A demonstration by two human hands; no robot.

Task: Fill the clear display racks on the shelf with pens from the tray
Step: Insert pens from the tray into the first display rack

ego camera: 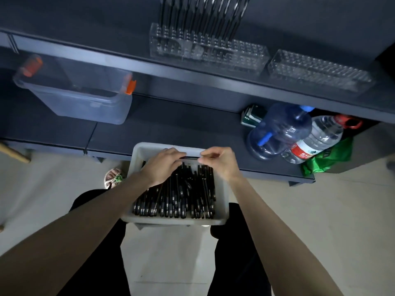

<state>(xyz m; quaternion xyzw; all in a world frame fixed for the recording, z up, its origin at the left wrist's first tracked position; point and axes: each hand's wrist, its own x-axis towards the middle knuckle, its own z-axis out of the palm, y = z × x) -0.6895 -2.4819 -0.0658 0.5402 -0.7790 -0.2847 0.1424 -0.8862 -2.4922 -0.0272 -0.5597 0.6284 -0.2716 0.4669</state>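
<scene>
A white tray [223,201] rests on my lap, heaped with several black pens [181,195]. Over its far end, my left hand [162,165] and my right hand [218,162] pinch the two ends of one black pen [190,158], held level between them. Up on the dark shelf stand two clear display racks: the left rack [241,56] has several pens standing in its left half, and the right rack [320,71] holds none.
A clear storage bin [85,103] with orange latches sits on the lower shelf at left. Two large water bottles [299,133] and a green bag [333,157] stand at right. My knees flank the tray, with pale floor below.
</scene>
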